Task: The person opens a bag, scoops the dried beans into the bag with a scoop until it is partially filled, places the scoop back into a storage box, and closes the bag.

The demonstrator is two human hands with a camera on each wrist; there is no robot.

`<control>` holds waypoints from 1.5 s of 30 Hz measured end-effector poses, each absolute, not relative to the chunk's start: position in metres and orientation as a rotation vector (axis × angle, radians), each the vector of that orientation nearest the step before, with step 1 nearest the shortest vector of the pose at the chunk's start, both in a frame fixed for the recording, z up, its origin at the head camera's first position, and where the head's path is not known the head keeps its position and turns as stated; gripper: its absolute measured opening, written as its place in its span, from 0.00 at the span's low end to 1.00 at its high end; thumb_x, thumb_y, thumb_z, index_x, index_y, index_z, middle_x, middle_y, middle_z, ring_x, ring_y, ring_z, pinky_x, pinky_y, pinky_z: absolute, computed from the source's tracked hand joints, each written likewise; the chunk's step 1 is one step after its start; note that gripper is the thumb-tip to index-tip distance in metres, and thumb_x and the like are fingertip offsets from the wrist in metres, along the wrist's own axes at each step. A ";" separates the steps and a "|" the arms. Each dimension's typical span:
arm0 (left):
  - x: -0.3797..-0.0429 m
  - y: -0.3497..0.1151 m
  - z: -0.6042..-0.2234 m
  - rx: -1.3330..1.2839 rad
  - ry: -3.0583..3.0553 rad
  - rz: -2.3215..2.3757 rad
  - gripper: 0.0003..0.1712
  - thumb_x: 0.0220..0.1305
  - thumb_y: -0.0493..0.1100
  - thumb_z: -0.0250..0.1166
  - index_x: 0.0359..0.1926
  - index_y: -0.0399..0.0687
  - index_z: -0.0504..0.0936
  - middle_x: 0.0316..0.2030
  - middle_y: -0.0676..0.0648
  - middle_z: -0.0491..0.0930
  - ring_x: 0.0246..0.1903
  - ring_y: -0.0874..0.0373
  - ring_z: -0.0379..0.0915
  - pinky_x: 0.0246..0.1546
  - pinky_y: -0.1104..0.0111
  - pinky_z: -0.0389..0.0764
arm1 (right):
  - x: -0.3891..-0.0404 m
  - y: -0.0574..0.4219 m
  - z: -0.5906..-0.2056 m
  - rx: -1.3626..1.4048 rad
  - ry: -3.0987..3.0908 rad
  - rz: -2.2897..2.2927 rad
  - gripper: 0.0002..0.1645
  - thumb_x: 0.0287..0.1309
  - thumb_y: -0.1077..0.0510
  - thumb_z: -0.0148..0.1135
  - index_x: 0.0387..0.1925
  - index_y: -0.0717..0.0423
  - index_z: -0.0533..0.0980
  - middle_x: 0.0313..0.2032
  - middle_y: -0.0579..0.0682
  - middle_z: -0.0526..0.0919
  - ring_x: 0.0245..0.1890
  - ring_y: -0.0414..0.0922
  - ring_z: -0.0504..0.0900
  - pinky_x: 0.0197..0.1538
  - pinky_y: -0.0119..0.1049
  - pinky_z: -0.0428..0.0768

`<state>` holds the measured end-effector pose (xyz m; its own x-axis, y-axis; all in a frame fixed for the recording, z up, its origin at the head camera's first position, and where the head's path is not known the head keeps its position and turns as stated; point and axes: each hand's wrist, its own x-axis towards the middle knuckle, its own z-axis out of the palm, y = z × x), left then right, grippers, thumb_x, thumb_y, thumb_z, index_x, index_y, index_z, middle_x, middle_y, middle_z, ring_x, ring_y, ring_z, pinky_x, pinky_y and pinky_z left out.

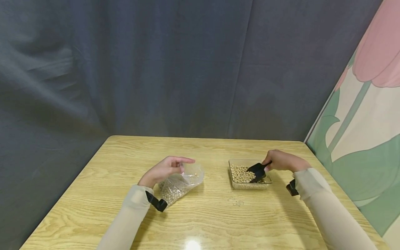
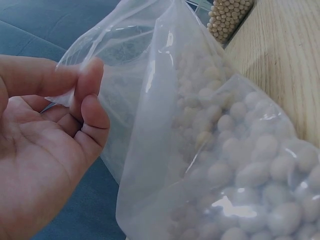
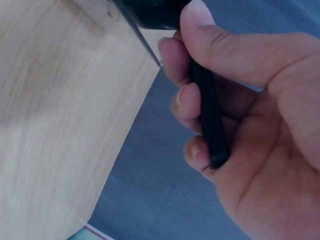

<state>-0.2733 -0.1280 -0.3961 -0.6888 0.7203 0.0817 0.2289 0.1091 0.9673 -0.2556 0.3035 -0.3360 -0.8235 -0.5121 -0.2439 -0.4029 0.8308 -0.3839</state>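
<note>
My left hand (image 1: pixel 165 169) pinches the rim of a clear plastic bag (image 1: pixel 195 177), holding its mouth up. Pale round beans (image 2: pixel 270 170) fill the lower part of the bag, which rests on the table. In my right hand (image 1: pixel 282 160) is a small black scoop (image 1: pixel 257 171); the fingers curl round its handle (image 3: pixel 209 115) in the right wrist view. The scoop's blade dips among the beans (image 1: pixel 239 173) in a clear rectangular container (image 1: pixel 250 188) to the right of the bag. How full the scoop is cannot be made out.
Small pale rubber-band-like loops (image 1: pixel 236 202) lie on the wooden table (image 1: pixel 206 222) in front of the container. A dark curtain (image 1: pixel 175 69) hangs behind the table, and a flower-patterned cloth (image 1: pixel 368 139) borders it on the right.
</note>
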 end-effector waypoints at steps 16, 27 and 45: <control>-0.276 -0.128 -0.400 0.905 2.003 1.592 0.23 0.68 0.33 0.55 0.64 0.38 0.72 0.26 0.53 0.68 0.26 0.62 0.59 0.30 0.71 0.67 | -0.254 0.305 -0.350 -0.756 2.730 -0.576 0.18 0.53 0.66 0.66 0.45 0.72 0.80 0.43 0.70 0.82 0.24 0.40 0.79 0.32 0.30 0.75; -0.276 -0.127 -0.400 0.895 1.981 1.595 0.23 0.68 0.32 0.54 0.64 0.38 0.71 0.26 0.53 0.69 0.27 0.61 0.60 0.32 0.71 0.68 | -0.255 0.308 -0.363 -0.814 2.751 -0.612 0.17 0.55 0.68 0.64 0.46 0.73 0.80 0.44 0.70 0.82 0.41 0.57 0.85 0.38 0.38 0.83; -0.276 -0.125 -0.399 0.941 2.000 1.580 0.23 0.68 0.31 0.53 0.64 0.34 0.71 0.26 0.52 0.67 0.26 0.62 0.59 0.30 0.71 0.66 | -0.255 0.303 -0.368 -0.821 2.728 -0.659 0.18 0.56 0.68 0.62 0.48 0.75 0.78 0.44 0.71 0.82 0.24 0.43 0.80 0.30 0.29 0.74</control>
<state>-0.2765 -0.1254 -0.3992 -0.6819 0.7269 0.0816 0.2474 0.1242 0.9609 -0.2555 0.3034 -0.3681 -0.8206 -0.5663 -0.0767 -0.4689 0.7439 -0.4761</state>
